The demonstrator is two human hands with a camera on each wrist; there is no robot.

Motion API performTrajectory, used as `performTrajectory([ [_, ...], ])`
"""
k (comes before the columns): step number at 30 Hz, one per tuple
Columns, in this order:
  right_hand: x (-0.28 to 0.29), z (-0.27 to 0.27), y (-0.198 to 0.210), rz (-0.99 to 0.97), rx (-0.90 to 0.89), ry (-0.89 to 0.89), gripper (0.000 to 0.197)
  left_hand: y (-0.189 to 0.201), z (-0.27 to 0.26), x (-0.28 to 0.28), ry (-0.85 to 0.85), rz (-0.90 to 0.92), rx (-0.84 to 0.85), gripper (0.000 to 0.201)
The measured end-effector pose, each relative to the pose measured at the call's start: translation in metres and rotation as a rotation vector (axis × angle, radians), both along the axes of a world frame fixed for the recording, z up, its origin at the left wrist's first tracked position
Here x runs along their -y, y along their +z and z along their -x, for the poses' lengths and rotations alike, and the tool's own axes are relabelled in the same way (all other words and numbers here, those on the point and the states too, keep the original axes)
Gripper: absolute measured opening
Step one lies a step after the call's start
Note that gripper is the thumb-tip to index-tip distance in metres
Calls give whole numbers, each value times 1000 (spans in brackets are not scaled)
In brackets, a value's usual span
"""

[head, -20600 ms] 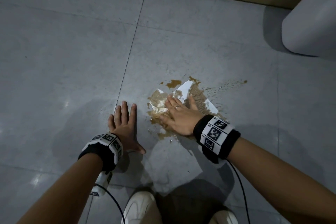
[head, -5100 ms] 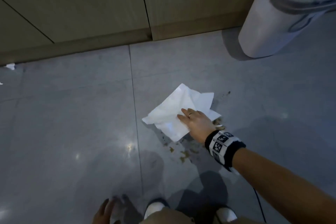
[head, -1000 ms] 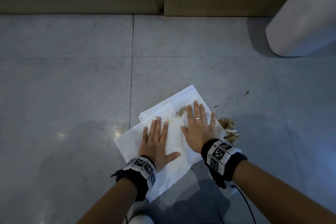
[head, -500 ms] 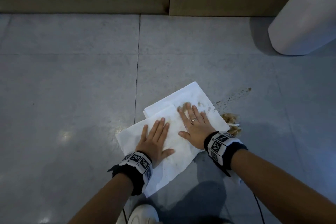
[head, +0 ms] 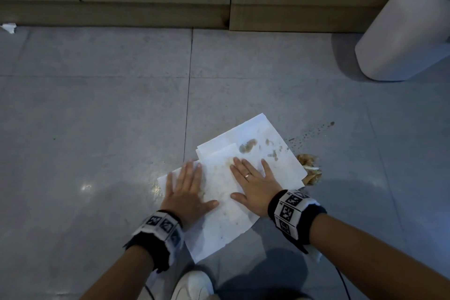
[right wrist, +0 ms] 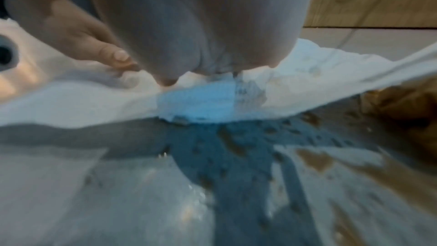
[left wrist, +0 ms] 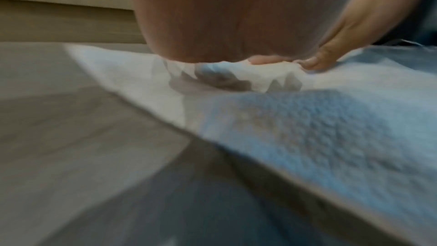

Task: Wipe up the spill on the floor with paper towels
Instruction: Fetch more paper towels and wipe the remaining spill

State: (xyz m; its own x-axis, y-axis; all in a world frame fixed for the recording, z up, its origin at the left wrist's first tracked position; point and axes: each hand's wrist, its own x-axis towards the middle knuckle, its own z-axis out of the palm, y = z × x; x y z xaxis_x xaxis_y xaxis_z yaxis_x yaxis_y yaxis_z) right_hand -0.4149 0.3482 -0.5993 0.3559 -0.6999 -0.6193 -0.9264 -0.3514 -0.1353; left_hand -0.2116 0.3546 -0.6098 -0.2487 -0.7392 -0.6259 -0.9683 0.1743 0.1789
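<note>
White paper towels (head: 258, 134) lie spread on the grey floor, stained brown where liquid has soaked through. My left hand (head: 187, 190) presses flat on the left sheet, fingers straight. My right hand (head: 255, 182) presses flat beside it on the overlapping sheets, a ring on one finger. A soaked brown wad of paper (head: 309, 169) sits at the towels' right edge. Brown spatter (head: 314, 131) trails up and right across the tile. The right wrist view shows the towel edge (right wrist: 212, 104) and brown drops (right wrist: 314, 158) on wet floor. In the left wrist view the palm (left wrist: 224, 25) rests on towel (left wrist: 307, 128).
A white bin (head: 409, 27) stands at the back right. Wooden cabinet fronts and a kickboard (head: 146, 14) run along the back. A small white paper scrap (head: 9, 27) lies at the far left by the kickboard. My white shoe (head: 192, 285) is at the bottom edge.
Both hands have slid toward me across the towels, the left one also leftward, uncovering brown soaked spots on the far sheet. The towels stay spread flat.
</note>
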Motion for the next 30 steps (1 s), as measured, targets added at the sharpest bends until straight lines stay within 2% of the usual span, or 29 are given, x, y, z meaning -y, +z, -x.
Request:
performTrajectory([
  [3,0,-10,10,101,52,-80,76,6,-42,-11,157,-54,14,118],
  [7,2,-35,-6,101,121,144,87,6,-79,-28,201,-161,39,134],
  [10,4,-38,-29,65,93,232,78,5,-83,-28,177,-222,54,139],
  [14,0,-38,-35,32,71,160,68,9,-82,-24,184,-287,77,138],
  [17,5,-33,-39,153,190,134,66,10,-82,-22,183,-294,88,139],
  [21,4,-21,-35,319,172,29,61,11,-82,-21,189,-300,89,138],
  [25,-11,-16,-49,321,163,96,63,8,-83,-21,179,-315,110,136],
  [30,0,-17,-43,295,168,61,55,10,-80,-21,184,-306,129,142],
])
